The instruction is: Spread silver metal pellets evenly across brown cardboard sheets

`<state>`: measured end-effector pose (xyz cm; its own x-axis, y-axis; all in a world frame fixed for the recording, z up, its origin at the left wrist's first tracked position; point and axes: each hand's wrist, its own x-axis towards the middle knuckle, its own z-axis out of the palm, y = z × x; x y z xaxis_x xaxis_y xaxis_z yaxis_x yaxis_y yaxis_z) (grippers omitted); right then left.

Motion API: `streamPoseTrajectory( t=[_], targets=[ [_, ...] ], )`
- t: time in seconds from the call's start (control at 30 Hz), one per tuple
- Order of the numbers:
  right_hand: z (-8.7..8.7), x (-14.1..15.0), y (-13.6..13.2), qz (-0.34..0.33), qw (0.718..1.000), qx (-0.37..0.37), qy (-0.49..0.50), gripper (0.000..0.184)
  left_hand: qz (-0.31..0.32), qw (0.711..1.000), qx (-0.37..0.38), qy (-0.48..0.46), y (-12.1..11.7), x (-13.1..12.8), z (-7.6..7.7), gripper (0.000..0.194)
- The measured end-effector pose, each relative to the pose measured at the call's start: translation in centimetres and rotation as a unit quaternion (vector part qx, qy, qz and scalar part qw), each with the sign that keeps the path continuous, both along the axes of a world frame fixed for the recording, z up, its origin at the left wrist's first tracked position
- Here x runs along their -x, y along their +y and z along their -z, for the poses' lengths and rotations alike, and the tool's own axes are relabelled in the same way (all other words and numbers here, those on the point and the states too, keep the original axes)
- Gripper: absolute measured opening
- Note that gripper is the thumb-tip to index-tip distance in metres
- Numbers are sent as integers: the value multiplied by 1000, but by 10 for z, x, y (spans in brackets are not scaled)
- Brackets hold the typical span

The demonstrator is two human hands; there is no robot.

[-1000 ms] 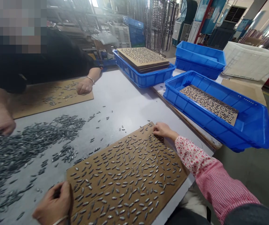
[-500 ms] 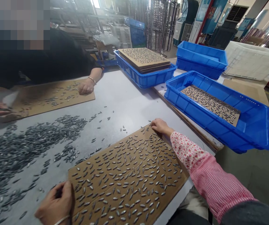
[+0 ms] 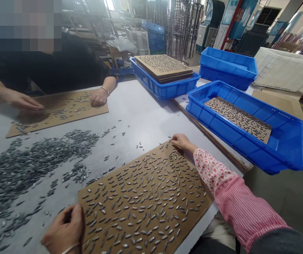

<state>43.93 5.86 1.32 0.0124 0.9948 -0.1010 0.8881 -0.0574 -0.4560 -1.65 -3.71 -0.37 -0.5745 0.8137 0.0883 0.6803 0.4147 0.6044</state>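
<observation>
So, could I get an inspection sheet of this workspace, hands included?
Surface: white table.
Job's things: cardboard sheet covered with small, spaced metallic pieces.
Clutter: large heap of similar pieces at picture left; scattered strays near the sheet.
Hands: left hand at the sheet's left edge; right hand at its far corner; firmness of grip unclear.
Cables: nothing seen.
Surroundings: co-worker's hands at another cardboard sheet; blue trays with piece-covered cardboard; white crate at far right.
</observation>
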Motion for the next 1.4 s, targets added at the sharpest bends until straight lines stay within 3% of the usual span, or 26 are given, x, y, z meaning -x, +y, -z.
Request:
streamPoseTrajectory(
  t=[0.17,0.37,0.53,0.63,0.8,0.97,1.27,1.4],
  targets=[
    [-4,7,2,-4,999,3,-32,21,8,1000,2,3,0,0,-1,29],
    [-5,-8,-7,-87,995,47,14,15,14,1000,3,6,-1,2,0,29],
    [5,-1,5,-55,998,-7,-7,21,11,1000,9,-11,-1,-1,-5,29],
    [1,9,10,-56,997,-18,-49,21,5,1000,23,-11,0,-2,-6,29],
    [-13,10,6,-96,993,35,-66,18,14,1000,6,-4,0,3,4,33],
    [-11,1,9,-122,988,78,-52,14,10,1000,-18,-7,0,8,14,38],
    [-9,25,8,-117,988,12,-97,19,17,1000,-22,6,1,11,19,41],
    [-15,31,-2,-151,980,-16,-129,16,21,999,-27,7,1,12,22,41]
  ],
)
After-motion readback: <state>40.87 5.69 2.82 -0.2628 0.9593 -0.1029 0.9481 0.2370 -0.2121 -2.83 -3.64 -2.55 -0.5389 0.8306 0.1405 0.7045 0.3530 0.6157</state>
